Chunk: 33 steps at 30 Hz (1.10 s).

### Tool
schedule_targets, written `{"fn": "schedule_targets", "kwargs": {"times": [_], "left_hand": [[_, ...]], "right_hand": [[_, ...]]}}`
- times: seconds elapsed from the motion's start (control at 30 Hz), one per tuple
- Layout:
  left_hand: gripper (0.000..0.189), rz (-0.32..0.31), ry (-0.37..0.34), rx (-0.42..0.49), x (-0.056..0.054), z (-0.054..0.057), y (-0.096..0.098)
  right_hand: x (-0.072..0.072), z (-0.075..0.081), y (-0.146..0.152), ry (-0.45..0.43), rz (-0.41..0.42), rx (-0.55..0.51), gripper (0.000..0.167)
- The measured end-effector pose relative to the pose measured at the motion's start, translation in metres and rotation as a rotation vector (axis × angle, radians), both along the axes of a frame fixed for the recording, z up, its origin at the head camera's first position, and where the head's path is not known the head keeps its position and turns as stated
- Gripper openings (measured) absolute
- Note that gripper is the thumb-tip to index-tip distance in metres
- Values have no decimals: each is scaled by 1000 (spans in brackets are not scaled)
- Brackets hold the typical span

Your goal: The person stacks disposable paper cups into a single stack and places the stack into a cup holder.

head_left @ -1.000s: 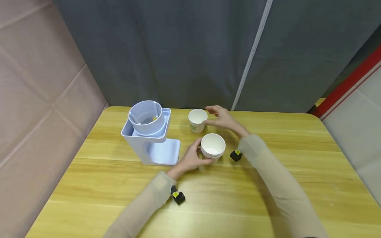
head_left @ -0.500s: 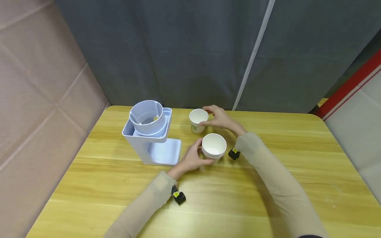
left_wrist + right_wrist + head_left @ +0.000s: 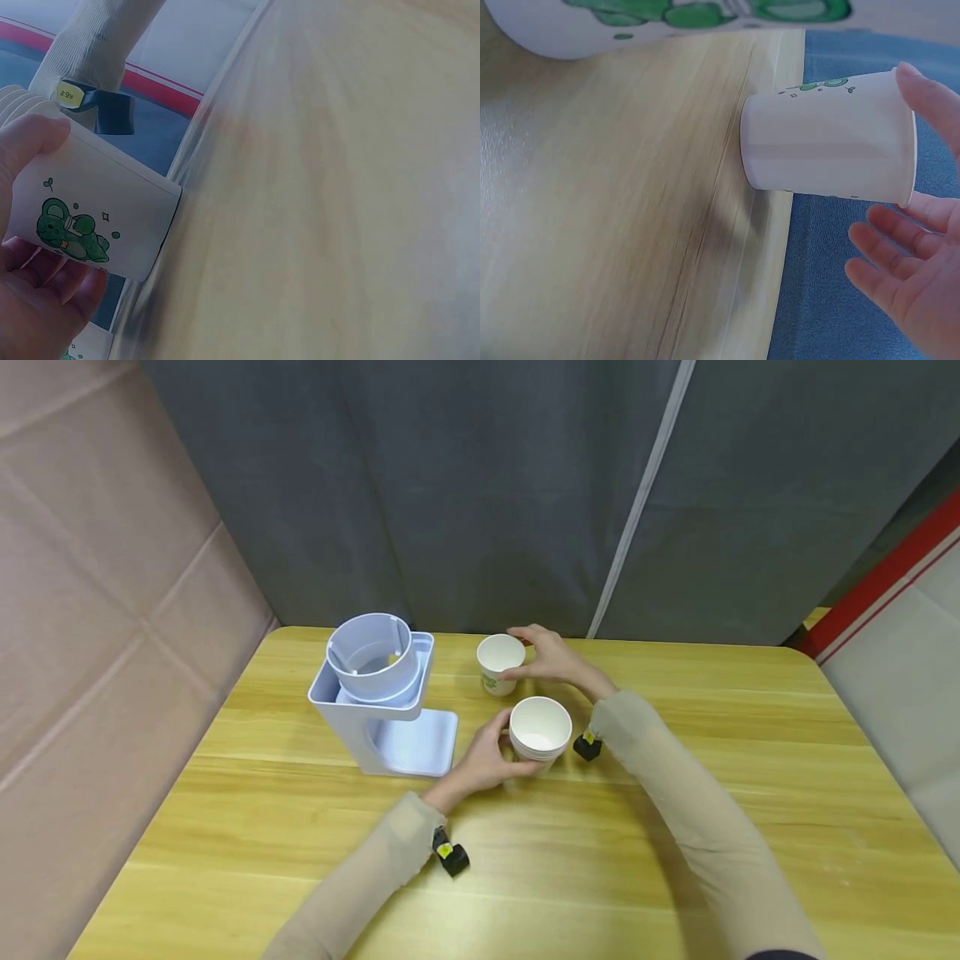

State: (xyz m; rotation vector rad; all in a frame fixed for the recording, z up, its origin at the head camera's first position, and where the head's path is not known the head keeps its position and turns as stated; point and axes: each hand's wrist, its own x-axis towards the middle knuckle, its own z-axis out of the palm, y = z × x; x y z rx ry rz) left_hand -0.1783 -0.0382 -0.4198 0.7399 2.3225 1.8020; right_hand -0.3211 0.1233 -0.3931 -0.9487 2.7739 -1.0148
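Left hand (image 3: 482, 760): grips nested cup stack (image 3: 539, 732). Right hand (image 3: 555, 660): pinches single paper cup (image 3: 498, 665), at stack's eleven o'clock.

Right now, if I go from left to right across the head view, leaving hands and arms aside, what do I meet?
Pinkish wall, pale-blue stand, single paper cup, stacked paper cups, red strip.

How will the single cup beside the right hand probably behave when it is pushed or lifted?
The single cup is probably light, since only bare white shows inside its open mouth. Its thin rim suggests it may dent if the right hand squeezes hard. Being taller than its narrow base is wide, it could tip when pushed high up.
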Motion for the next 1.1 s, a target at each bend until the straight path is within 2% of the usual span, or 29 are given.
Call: {"fn": "schedule_targets", "kwargs": {"times": [0.4,0.67,1.1], "left_hand": [[71,-10,-12,13,0,-1,1],[70,-12,-4,26,1,1,1],[71,-23,-5,13,-2,1,2]], "right_hand": [[-2,1,-3,15,24,-9,77],[-3,-1,-2,67,24,-11,71],[-4,0,9,101,-27,-26,68]]}}
